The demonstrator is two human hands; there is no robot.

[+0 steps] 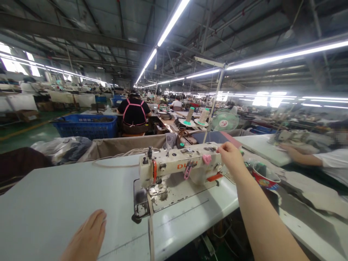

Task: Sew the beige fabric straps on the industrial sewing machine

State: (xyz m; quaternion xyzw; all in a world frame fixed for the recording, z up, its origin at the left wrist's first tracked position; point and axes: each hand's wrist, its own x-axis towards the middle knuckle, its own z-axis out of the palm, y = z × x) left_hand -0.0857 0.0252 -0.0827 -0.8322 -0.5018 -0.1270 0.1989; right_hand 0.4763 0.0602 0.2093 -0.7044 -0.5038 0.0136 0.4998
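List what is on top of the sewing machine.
Knobs and a pink clip sit on the sewing machine; the right hand rests on its right end, hiding whatever lies beneath.

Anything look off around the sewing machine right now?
Nothing broken. The sewing machine bed is grimy and worn near the needle, and a beige strap trails from there over the table edge. The left hand lies flat; the right hand touches the machine's end.

left grip — bare hand, only the back and fingers in frame, wrist cut off by the bottom edge. right grip — bare too, with the right forearm uncovered all the way to the frame edge.
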